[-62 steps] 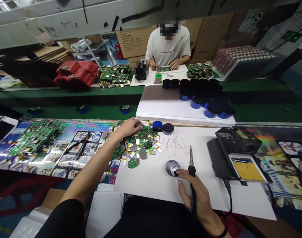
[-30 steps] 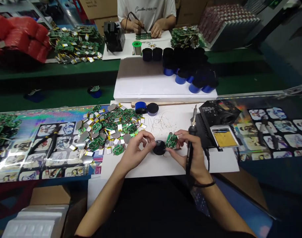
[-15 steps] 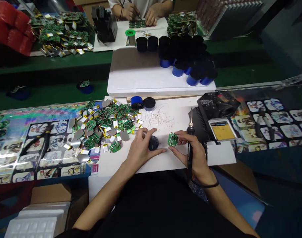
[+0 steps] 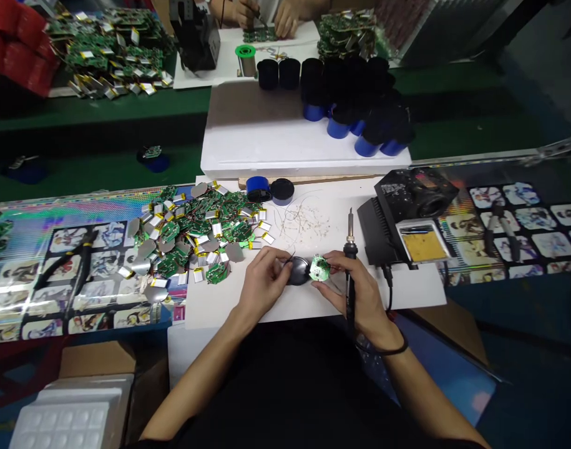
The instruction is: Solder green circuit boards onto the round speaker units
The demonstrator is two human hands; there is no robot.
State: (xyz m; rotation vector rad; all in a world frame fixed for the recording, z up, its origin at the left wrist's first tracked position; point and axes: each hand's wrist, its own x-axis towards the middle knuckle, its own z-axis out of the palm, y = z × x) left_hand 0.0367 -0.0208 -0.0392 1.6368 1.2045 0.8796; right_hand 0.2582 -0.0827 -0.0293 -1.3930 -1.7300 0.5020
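Observation:
My left hand (image 4: 265, 282) is closed, thumb and fingertips pinching a thin dark wire (image 4: 292, 255) at the left edge of a round black part (image 4: 298, 273). That part rests on the white work board with its shiny hollow face up. My right hand (image 4: 360, 293) grips two things: a small green circuit board (image 4: 319, 269) between thumb and fingertips, and a soldering iron (image 4: 351, 268) lying across the fingers, tip pointing away from me. The circuit board is tilted just right of the black part, close to its rim.
A heap of circuit boards with batteries (image 4: 205, 227) lies left. The soldering station (image 4: 407, 199) and a yellow sponge (image 4: 423, 246) stand right. Blue and black cups (image 4: 339, 128) fill a white foam slab (image 4: 248, 137). Wire scraps (image 4: 306, 221) lie ahead. Another person's hands (image 4: 285, 19) work across.
My left hand has gone from spread around the black part to pinching a wire at its edge. The black part now shows its hollow face. My right hand has moved the circuit board left.

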